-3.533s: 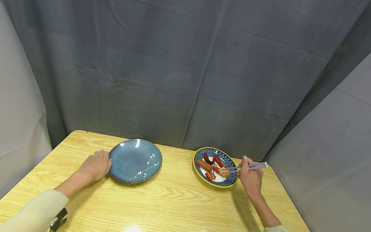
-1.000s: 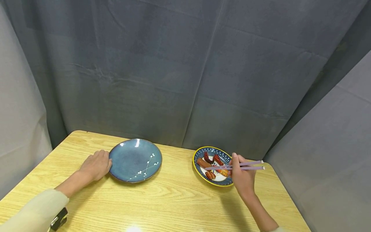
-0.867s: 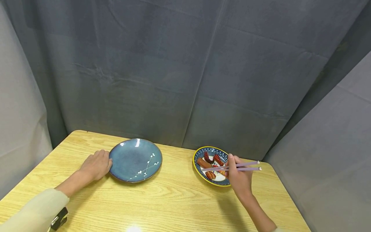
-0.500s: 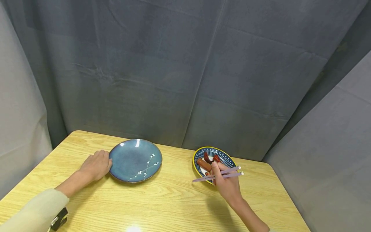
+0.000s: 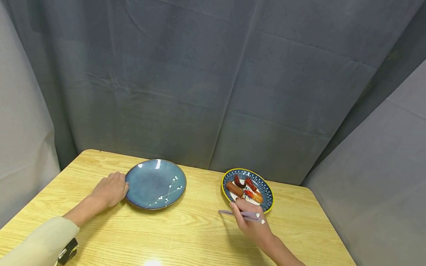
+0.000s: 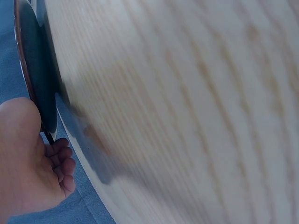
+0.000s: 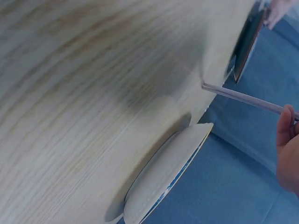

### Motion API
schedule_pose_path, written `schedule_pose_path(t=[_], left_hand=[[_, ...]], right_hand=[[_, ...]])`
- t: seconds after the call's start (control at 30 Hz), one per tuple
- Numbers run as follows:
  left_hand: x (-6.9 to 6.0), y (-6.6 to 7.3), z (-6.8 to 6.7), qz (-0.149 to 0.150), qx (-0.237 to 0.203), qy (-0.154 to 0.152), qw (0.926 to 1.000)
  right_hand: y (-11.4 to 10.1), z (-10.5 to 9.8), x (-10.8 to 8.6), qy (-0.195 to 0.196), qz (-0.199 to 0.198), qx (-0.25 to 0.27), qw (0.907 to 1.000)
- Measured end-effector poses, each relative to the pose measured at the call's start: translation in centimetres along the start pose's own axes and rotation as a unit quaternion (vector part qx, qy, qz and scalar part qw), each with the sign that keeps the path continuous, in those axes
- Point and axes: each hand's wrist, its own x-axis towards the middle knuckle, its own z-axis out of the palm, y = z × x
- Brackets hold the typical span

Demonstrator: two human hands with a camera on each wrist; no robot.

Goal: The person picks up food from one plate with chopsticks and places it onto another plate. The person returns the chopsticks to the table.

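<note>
My left hand [image 5: 111, 189] pinches the near-left rim of a round blue plate [image 5: 153, 184] with white blossom sprigs. In the left wrist view the thumb lies along the rim [image 6: 21, 56] and the fingers curl at its edge. The right hand [image 5: 251, 221] holds a pair of lilac chopsticks [image 5: 246, 214], low in front of a patterned blue-and-white dish [image 5: 266, 190] with a yellow rim. Their tips point left beyond the dish, together and with nothing between them; whether they touch the wood I cannot tell. In the dish lie a sausage [image 5: 235, 188], a shrimp [image 5: 254, 195] and several reddish-brown pieces [image 5: 250, 184].
Both dishes stand on a light wooden table [image 5: 166, 236], toward its back edge. A dark grey curtain [image 5: 166, 92] hangs right behind it, with pale cloth [image 5: 372, 177] at the sides. A black strap [image 5: 68, 251] sits by the left sleeve.
The right hand has moved left and toward the person, drawing the chopsticks from over the food to the table in front of the dish. The left hand and both dishes keep their places.
</note>
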Motion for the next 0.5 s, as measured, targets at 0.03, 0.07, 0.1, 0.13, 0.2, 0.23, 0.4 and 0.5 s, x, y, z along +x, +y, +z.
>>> schedule_pose_path(t=[0.03, 0.07, 0.1, 0.13, 0.2, 0.23, 0.4, 0.5], left_hand=[[0.0, 0.0, 0.0, 0.0, 0.0, 0.0, 1.0], [0.0, 0.0, 0.0, 0.0, 0.0, 0.0, 1.0], [0.0, 0.0, 0.0, -0.001, 0.0, 0.0, 1.0], [0.0, 0.0, 0.1, -0.001, 0.001, 0.0, 1.0], [0.0, 0.1, 0.1, -0.002, 0.0, -0.001, 1.0], [0.0, 0.0, 0.1, -0.001, 0.0, 0.0, 1.0], [0.0, 0.0, 0.1, 0.005, 0.0, 0.005, 1.0], [0.0, 0.0, 0.0, 0.005, 0.002, 0.007, 1.0]], right_hand=[[-0.2, 0.0, -0.1, -0.006, -0.017, -0.02, 0.9996], [-0.3, 0.1, -0.3, -0.01, -0.036, -0.034, 0.9987], [-0.4, 0.2, -0.5, -0.016, -0.054, -0.044, 0.9975], [-0.6, 0.3, -0.6, -0.021, -0.069, -0.051, 0.996], [-0.8, 0.5, -0.9, -0.035, -0.101, -0.069, 0.9918], [-0.9, 0.6, -1.0, -0.044, -0.116, -0.075, 0.9895], [-1.8, 0.8, -1.6, -0.113, -0.156, -0.092, 0.977], [-2.3, 0.9, -2.0, -0.159, -0.17, -0.086, 0.9687]])
